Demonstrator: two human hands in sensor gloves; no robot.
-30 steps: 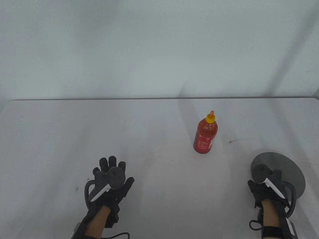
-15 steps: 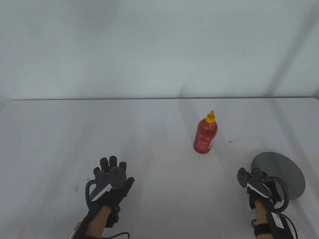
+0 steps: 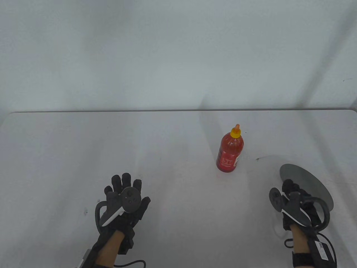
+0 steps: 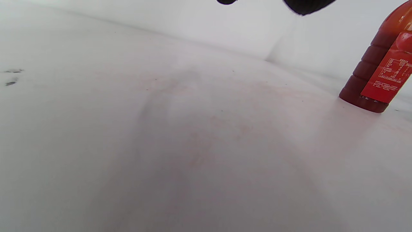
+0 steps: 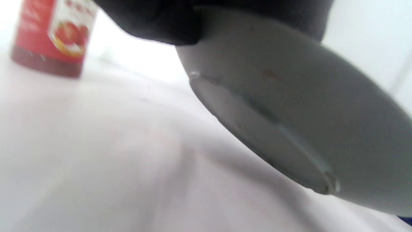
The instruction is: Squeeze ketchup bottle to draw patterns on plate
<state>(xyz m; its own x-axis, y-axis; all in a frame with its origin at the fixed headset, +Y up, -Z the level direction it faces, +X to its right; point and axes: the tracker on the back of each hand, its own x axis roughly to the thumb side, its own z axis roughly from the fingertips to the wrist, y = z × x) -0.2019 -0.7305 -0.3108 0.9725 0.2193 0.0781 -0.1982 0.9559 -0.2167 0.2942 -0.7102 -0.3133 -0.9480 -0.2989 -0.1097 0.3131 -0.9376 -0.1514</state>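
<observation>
A red ketchup bottle (image 3: 230, 149) with a yellow cap stands upright right of the table's middle; it also shows at the right edge of the left wrist view as the ketchup bottle (image 4: 383, 71) and at top left of the right wrist view as the ketchup bottle (image 5: 53, 35). My right hand (image 3: 291, 192) grips the near left rim of a grey plate (image 3: 309, 178) at the front right. The plate (image 5: 289, 106) is tilted and off the table, its underside showing. My left hand (image 3: 125, 187) lies flat on the table at the front left, fingers spread, holding nothing.
The white table (image 3: 111, 145) ends at a far edge against a plain pale wall. A small dark mark (image 3: 257, 159) lies right of the bottle, and a few specks (image 3: 86, 212) sit left of my left hand.
My right hand has turned onto its side and closed on the plate's rim. The plate has come up off the table, tilted, and shifted slightly away. The left hand and bottle stayed put.
</observation>
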